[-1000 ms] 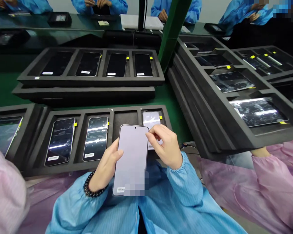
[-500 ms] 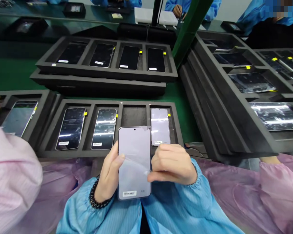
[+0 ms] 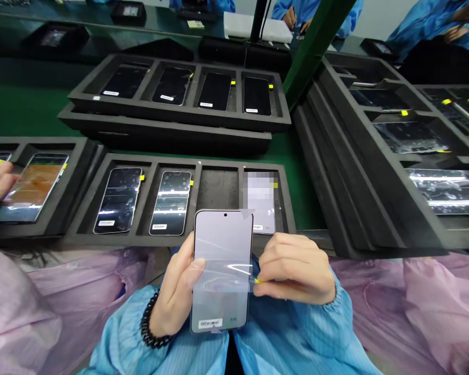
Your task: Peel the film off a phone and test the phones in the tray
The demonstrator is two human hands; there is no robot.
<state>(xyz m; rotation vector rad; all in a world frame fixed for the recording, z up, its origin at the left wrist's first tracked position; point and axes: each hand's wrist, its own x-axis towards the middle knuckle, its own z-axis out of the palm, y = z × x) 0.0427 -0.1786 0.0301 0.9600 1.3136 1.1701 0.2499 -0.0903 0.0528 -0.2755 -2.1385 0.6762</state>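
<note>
Phone [image 3: 226, 237]: held before the blue jacket [image 3: 133, 336], screen toward the wearer, near the tray [image 3: 117, 240].
Long axis: runs away from the body, top leaning very slightly right.
Ends: camera hole [image 3: 225, 214] far, toward the tray; white label [image 3: 210, 324] near the jacket.
Left hand [image 3: 177, 286]: grip clamped on the phone's left edge, thumb over the screen.
Right hand [image 3: 297, 268]: grip together on the yellow tab [image 3: 257, 281], beside the phone's right edge.
Clear film [image 3: 222, 278]: lies crosswise over the screen's lower half, reaching the tab.
Tray phones: two dark-screened, one pale, long axes also pointing away.
</note>
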